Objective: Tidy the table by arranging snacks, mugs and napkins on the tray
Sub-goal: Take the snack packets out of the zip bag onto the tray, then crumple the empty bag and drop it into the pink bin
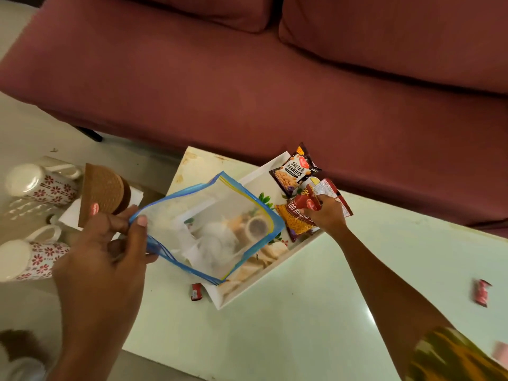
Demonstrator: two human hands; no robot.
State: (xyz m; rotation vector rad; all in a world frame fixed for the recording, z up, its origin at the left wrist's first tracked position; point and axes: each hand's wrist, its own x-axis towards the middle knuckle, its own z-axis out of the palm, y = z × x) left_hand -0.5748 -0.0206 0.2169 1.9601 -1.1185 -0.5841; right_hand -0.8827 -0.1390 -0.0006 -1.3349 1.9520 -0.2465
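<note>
My left hand (110,243) pinches the corner of a clear zip bag with a blue edge (209,224), held above the white printed tray (247,284). My right hand (325,213) grips a red and yellow snack packet (295,215) at the tray's right end. A salted peanuts packet (295,171) lies on the tray's far corner. Two white mugs with red flowers stand at the left, the far mug (38,184) and the near mug (27,259). A biscuit packet (103,193) lies beside them.
A maroon sofa (275,78) runs along the table's far side. A small red wrapper (196,291) lies by the tray's near corner, another red wrapper (481,292) at the right on the pale green tabletop (302,325). The table's left edge drops to the floor.
</note>
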